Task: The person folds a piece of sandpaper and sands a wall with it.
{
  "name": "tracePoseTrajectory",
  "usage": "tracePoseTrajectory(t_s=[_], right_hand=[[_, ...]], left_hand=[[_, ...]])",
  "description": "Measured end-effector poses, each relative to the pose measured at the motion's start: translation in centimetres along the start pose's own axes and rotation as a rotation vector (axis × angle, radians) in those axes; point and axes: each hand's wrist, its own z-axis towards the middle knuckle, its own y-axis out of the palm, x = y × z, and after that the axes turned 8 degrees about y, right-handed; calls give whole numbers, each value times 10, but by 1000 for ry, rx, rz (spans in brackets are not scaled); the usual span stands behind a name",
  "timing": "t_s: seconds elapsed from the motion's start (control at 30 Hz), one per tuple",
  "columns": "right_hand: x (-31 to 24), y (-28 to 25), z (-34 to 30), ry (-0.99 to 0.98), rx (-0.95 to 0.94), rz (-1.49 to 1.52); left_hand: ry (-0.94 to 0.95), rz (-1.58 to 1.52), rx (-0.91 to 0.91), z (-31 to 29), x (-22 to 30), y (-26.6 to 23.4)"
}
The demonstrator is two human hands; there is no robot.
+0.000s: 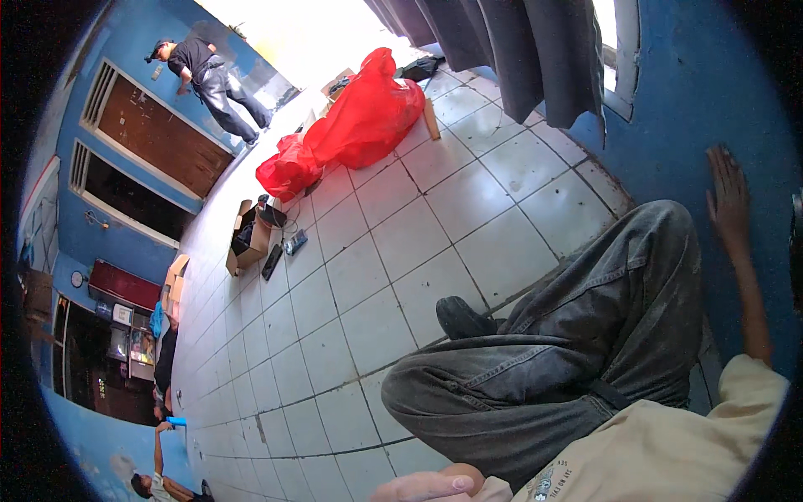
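Note:
My right hand (730, 194) lies flat against the blue wall (711, 75), fingers stretched out, with nothing in it. My left hand (422, 486) shows only in part at the lower edge; a finger or thumb with its nail points right, and the rest is cut off, so its grip cannot be told. My legs in dark grey jeans (535, 376) are folded on the tiled floor (360, 326). A dark sock or shoe (460, 318) sticks out beside the knee.
A large red cloth or plastic sheet (360, 125) lies ahead. Near it stand an open cardboard box (248, 243), a black object (272, 262) and a small packet (295, 242). Grey curtains (510, 50) hang at the right. One person (213, 79) stands far left; another (159, 477) sits lower left.

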Motion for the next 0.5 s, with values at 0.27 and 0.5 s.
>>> tracePoseTrajectory(t_s=[0.27, 0.5], right_hand=[[-3, -1, -22, -34, 123, 61], [11, -15, -39, 147, -210, 20]], left_hand=[[-62, -51, -70, -4, -3, -10], [-119, 649, 268, -12, -43, -36]])
